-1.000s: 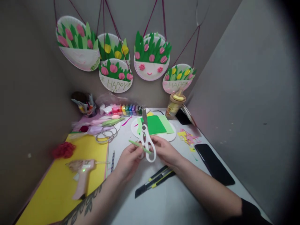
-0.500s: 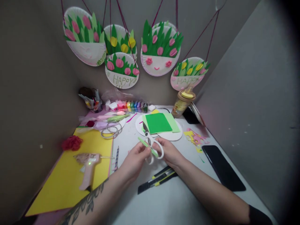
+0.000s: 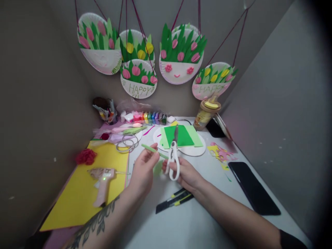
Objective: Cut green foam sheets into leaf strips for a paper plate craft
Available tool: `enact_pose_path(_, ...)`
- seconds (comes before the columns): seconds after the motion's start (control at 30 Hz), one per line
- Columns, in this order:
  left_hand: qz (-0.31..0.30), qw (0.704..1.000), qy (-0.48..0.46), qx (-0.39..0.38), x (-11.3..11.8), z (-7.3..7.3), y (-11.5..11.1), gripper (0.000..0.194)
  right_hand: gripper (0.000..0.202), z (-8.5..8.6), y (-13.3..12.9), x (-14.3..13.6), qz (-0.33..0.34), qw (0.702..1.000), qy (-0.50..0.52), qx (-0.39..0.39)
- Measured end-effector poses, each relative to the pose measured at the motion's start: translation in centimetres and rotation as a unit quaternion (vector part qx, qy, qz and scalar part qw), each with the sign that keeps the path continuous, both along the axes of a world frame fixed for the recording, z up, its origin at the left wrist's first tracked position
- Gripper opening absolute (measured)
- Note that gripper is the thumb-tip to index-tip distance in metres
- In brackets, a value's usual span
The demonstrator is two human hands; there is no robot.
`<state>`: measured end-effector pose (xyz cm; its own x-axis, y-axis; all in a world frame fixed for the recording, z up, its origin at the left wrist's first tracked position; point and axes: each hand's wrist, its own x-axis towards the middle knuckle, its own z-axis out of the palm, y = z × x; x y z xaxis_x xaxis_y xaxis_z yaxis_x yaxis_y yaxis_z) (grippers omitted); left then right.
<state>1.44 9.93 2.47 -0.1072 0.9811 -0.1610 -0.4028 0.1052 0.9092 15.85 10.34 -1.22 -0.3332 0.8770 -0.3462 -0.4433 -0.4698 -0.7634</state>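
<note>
Between the thumb and fingers of my left hand is a narrow light green paper strip, its free end pointing up and left. My right hand holds a pair of white-handled scissors by the handles, with the dark blades pointing away and looking closed. The strip's other end reaches toward the scissors and my right fingertips; whether those fingers touch it I cannot tell. Past the scissors lie dark green paper and light green paper on a white paper plate.
Left are a pink glue gun on yellow card and silver rings. A box cutter lies below my hands. On the right are a black phone and paper scraps. A cup stands behind; decorated plates hang above.
The scissors have swung from leaning left to nearly upright. My left hand has moved left, and the green strip now extends out to the left, away from the scissors.
</note>
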Motion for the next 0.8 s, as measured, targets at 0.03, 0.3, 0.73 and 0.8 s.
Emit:
enact_pose_path(0.03,0.021,1.000,-0.008,-0.001,-0.3,0.3,0.4,0.027,0.045,-0.1,0.1,0.1,-0.016,1.000,-0.013,0.008)
enact_pose_path(0.3,0.061,0.995,-0.073,-0.007,-1.2,1.3,1.2,0.032,0.052,-1.3,-0.9,0.6,0.044,0.967,-0.171,0.186)
enact_pose_path(0.73,0.079,0.996,-0.044,-0.020,-1.7,1.5,1.5,0.038,0.044,-0.3,-1.5,0.5,0.146,0.916,-0.272,0.254)
enact_pose_path(0.8,0.075,0.996,-0.032,-0.022,-1.7,1.6,1.5,0.036,0.040,-0.4,-1.5,0.3,0.146,0.915,-0.277,0.255)
